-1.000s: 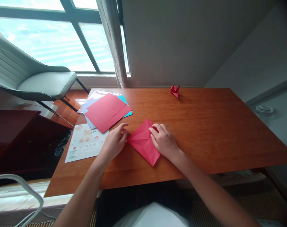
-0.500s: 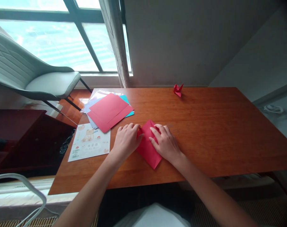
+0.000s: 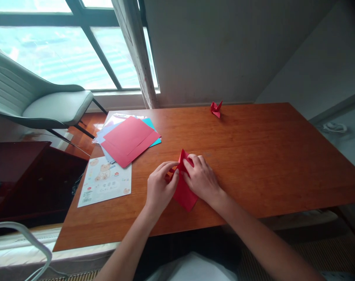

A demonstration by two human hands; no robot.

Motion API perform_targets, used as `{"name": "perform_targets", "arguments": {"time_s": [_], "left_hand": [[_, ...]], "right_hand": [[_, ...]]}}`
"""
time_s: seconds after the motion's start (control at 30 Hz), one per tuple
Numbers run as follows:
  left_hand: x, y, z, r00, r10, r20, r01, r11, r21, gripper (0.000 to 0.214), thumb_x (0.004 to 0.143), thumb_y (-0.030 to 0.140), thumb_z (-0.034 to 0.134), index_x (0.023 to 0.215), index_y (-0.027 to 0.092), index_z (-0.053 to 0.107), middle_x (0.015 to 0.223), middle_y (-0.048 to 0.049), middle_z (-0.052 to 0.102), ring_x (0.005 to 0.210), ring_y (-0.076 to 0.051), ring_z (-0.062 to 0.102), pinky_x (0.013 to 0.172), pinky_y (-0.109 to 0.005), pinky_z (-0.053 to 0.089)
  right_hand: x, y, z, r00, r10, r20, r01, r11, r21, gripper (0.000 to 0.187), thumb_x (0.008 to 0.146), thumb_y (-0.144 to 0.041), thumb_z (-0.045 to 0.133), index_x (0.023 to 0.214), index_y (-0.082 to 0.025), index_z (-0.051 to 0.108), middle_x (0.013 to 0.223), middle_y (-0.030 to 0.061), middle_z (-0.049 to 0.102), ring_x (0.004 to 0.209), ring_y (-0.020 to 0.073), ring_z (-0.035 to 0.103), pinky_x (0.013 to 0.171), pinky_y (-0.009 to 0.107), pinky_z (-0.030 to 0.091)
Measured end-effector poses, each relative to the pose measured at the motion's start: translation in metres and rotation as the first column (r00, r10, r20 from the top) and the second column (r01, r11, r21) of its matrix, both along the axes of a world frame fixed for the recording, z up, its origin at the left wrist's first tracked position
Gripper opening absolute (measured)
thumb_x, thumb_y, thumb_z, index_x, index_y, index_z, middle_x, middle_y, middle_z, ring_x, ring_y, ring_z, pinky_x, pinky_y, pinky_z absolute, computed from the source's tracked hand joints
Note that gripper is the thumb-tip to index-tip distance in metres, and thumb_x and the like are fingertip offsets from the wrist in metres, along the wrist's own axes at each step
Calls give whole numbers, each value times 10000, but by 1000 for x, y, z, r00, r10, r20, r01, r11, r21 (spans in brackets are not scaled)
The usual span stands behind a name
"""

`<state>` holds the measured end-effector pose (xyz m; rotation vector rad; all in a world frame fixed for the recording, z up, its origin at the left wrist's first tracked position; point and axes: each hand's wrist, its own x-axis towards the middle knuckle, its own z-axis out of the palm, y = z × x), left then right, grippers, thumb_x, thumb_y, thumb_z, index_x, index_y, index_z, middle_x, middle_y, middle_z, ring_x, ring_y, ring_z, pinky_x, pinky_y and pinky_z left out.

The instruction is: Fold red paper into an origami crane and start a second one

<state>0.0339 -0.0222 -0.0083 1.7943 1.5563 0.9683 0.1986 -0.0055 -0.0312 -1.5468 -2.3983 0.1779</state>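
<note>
A folded piece of red paper lies on the wooden table in front of me, its far corner raised off the surface. My left hand pinches the paper's left edge between thumb and forefinger. From the other side my right hand presses on the paper's right part, fingers bent over it, with the fingertips close to those of the left. Both hands hide much of the paper's middle. Farther back stands a red origami crane, apart from both hands.
Red sheets lie over lilac and blue ones at the table's back left. Nearer is a white card printed with a bear. The wooden table reaches the wall. A grey chair stands by the window, and a white cable curves at lower left.
The left hand has turned and now pinches the paper's left edge, lifting it. The paper's far corner has risen. The whole view has shifted slightly.
</note>
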Motion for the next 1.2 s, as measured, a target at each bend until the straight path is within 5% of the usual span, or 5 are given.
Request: {"name": "perform_targets", "arguments": {"time_s": [0.1,0.2,0.43,0.7,1.2], "left_hand": [[1,-2,-9,999,-12,33,11,999,33,279,955,278,536,1186,204,674,1191,-75,725,1032,-201,696,877,-318,566],[1,-2,-15,985,-25,-173,50,989,137,395,954,199,473,1327,189,603,1351,-98,658,1246,-240,608,1062,-401,486],[7,-7,-15,799,-17,-602,133,980,148,571,901,120,459,1471,94,450,1453,-170,573,1304,-314,549,994,-459,479],[1,-13,-22,795,-124,-594,276,945,172,665,891,95,466,1537,74,308,1505,-183,512,1401,-273,470,1094,-414,425],[-13,-12,-19,673,-245,-698,448,886,121,580,876,55,418,1453,46,472,1554,-179,453,1424,-270,456,1155,-432,385]], "right_hand": [[-1,0,3,1000,-13,13,13,1000,-21,408,986,-317,501,1352,-156,580,1307,161,566,1124,305,500,940,426,517],[-2,0,8,999,-20,43,22,999,-49,416,989,-311,498,1374,-169,560,1293,148,567,1130,296,500,925,410,524],[-10,11,22,990,-39,133,59,986,-153,410,1025,-322,422,1401,-196,526,1225,141,581,1100,271,535,757,337,550],[-10,26,25,989,-45,140,74,975,-209,410,1040,-244,343,1403,-210,530,1166,116,621,1025,230,612,723,295,533],[-3,32,14,995,-86,44,94,973,-210,437,1015,-242,390,1423,-154,523,1183,125,638,1063,230,619,889,307,510]]}}
